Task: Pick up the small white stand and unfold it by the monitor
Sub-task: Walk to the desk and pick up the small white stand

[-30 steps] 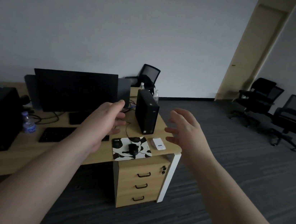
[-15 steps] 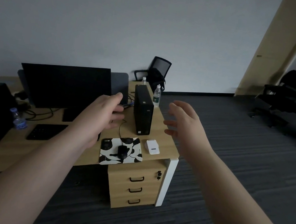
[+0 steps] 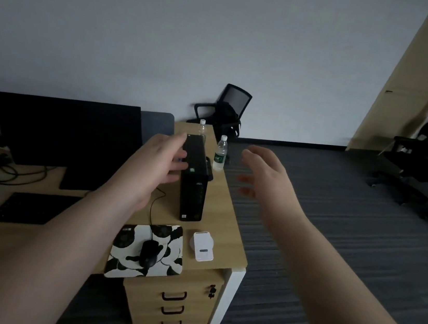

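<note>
The small white stand [image 3: 203,246] lies flat and folded near the front right corner of the surface [image 3: 227,218], untouched. Just to its left sits a black-and-white patterned mouse pad [image 3: 146,251] with a black mouse [image 3: 148,254] on it; behind it, apart from it, a black computer tower [image 3: 194,178] stands upright, with a water bottle [image 3: 220,153] beside the tower's far end. The monitor [image 3: 61,131] rises further left, with a dark keyboard [image 3: 30,207] in front of it.

Both hands hang in the air well above the surface — neither holds anything. The left hand [image 3: 157,162] is loosely spread in front of the tower's top; the right hand [image 3: 267,179] is open too, fingers wide, out beyond the surface's right edge. The reach for the stand has, I judge, not yet begun in earnest.

The risks come mainly from where the stand lies. It is close to the surface's edge, so a careless sweep could push it off onto the floor. It looks thin and flat — a poor pinch might slide it rather than lift it. Carrying it toward the monitor, an arm could clip the tower or the bottle, which looks easy to topple, and the mouse cable [image 3: 153,205] trails across the way.
</note>
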The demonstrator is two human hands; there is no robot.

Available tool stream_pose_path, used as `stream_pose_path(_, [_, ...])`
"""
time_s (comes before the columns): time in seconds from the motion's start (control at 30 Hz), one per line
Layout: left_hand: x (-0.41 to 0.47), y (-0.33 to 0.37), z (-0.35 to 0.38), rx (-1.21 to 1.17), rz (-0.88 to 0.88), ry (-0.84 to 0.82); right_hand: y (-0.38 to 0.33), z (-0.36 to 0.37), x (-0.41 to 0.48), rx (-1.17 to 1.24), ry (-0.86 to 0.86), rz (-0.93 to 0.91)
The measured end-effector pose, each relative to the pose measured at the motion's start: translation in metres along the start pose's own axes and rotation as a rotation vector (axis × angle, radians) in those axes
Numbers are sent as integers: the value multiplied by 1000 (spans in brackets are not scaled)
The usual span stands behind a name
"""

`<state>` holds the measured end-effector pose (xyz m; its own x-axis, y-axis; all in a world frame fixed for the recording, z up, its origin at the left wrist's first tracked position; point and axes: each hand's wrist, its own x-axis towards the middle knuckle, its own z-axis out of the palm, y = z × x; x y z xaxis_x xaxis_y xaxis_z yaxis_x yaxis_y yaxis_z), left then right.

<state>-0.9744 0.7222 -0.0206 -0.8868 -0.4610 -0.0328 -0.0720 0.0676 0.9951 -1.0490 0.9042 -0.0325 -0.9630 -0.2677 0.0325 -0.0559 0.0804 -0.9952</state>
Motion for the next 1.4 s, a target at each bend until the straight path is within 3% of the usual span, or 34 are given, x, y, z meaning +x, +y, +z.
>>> stream_pose_path(0.27, [35, -1, 32, 32, -12, 128, 3, -16, 80, 16, -153, -25])
stream_pose_path(0.57, [49, -11, 92, 22, -77, 384, 31, -62, 135, 61, -350, 6])
stream_pose_path(0.97, [84, -78, 142, 32, -153, 372, 118, -95, 160, 17, -332, 120])
stream_pose_path(1.4, [92, -236, 132, -24, -394, 285, 265, -47, 135, -32, -291, 292])
